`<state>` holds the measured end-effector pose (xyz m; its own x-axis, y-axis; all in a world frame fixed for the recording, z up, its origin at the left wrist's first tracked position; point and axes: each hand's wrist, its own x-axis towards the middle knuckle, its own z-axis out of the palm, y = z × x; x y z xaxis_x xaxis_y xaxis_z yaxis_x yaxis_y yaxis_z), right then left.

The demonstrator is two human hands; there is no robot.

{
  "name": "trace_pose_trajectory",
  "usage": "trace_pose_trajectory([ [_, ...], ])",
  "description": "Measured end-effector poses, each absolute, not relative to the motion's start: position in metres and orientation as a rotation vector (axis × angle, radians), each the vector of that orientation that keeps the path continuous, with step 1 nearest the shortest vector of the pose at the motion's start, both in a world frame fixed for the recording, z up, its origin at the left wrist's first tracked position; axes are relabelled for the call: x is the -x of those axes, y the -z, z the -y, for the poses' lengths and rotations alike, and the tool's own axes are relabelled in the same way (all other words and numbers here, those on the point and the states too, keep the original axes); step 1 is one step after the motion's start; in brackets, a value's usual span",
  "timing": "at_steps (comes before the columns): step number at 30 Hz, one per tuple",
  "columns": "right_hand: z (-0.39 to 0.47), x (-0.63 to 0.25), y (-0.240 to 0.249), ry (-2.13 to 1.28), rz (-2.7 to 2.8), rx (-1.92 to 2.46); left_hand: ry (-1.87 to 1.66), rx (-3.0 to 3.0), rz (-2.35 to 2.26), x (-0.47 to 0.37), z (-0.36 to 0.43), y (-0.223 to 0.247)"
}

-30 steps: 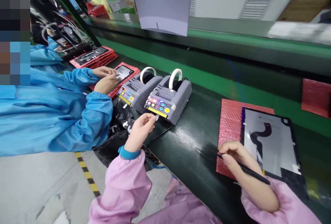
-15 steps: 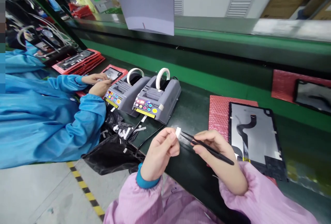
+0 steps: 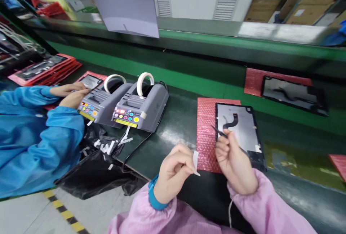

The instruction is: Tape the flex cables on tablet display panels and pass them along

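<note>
Between the thumb and fingertips of my left hand [image 3: 175, 169] is a short strip of white tape [image 3: 195, 162], its lower end bent outward. My right hand [image 3: 235, 160] is closed around black tweezers [image 3: 218, 131], whose tips point up and left. Beneath them lies a tablet screen panel [image 3: 244, 127], grey back upward, with a black flex cable [image 3: 230, 120] on it. The panel rests partly on red bubble wrap [image 3: 207, 133]. My right hand covers the panel's lower left part.
Two grey tape dispensers [image 3: 143, 106] stand left of my hands. Beyond them a co-worker's hands [image 3: 71, 93] work at another panel. A black bag [image 3: 100, 174] hangs at the table edge. Another panel [image 3: 294, 95] lies at the back right, and yellowish film [image 3: 292, 163] lies at right.
The view has swung right. My right hand has drawn the tweezers away from the tape and over the panel. The tape stays in my left hand, with more of it showing.
</note>
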<state>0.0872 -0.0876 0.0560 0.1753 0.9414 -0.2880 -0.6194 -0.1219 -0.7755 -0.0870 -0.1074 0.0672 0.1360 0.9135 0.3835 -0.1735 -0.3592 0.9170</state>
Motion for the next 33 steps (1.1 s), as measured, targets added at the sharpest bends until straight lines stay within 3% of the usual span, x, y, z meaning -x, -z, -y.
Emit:
trace_pose_trajectory([
  [7,0.121,-0.149,-0.066,-1.111,1.141,1.151,-1.084,-1.526,-0.878,0.042,0.096,-0.061],
  [12,0.115,-0.177,-0.067,-0.919,1.16,1.232,-0.973,-1.58,-0.826,0.012,0.091,-0.051],
  [20,0.075,-0.23,-0.086,-0.91,1.071,1.229,-0.635,-2.429,-1.03,-0.012,0.095,-0.035],
  [26,0.05,-0.227,-0.085,-1.242,1.185,1.278,-0.352,-2.776,-1.312,-0.028,0.095,-0.021],
  [30,0.03,-0.208,-0.056,-1.458,1.236,1.263,-0.307,-2.887,-1.345,-0.034,0.093,-0.022],
  [33,0.017,-0.199,-0.03,-1.426,1.238,1.292,-0.309,-2.949,-1.323,-0.035,0.092,-0.02],
])
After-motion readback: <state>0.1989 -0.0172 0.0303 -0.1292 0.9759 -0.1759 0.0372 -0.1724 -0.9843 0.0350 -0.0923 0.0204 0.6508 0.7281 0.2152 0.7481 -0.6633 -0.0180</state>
